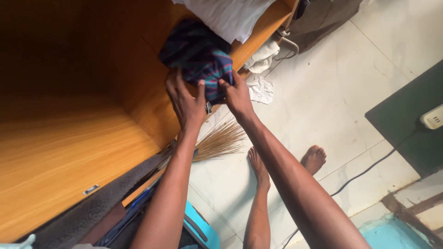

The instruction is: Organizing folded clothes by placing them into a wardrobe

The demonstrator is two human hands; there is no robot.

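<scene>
A folded dark cloth (199,59) with blue, purple and teal stripes is held at the open edge of a wooden cabinet (69,152), and every other thing is placed here by that cabinet. The cloth is gripped from both sides: the left hand (186,102) is pressed against its lower left part with the fingers spread upward and the thumb laid on the front, while the right hand (236,96) is clamped on its lower right corner. The two hands are set close together, nearly touching, both closed on the cloth. The cloth itself is seen just inside the cabinet opening, resting against the inner wooden wall, directly below a white fabric (230,16) that hangs over the cabinet's upper edge.

Beside the cabinet, on the pale tiled floor (332,92), a crumpled white rag (261,89) is seen, and another pale cloth (264,56) is tucked against the cabinet's base. A straw broom (219,140) is laid on the floor at the cabinet's foot, under the forearms. Two bare feet (286,163) are planted on the tiles a little away from the cabinet. Farther out, a dark mat (406,124) with a white power strip (433,116) and a black cable (364,170) is visible.
</scene>
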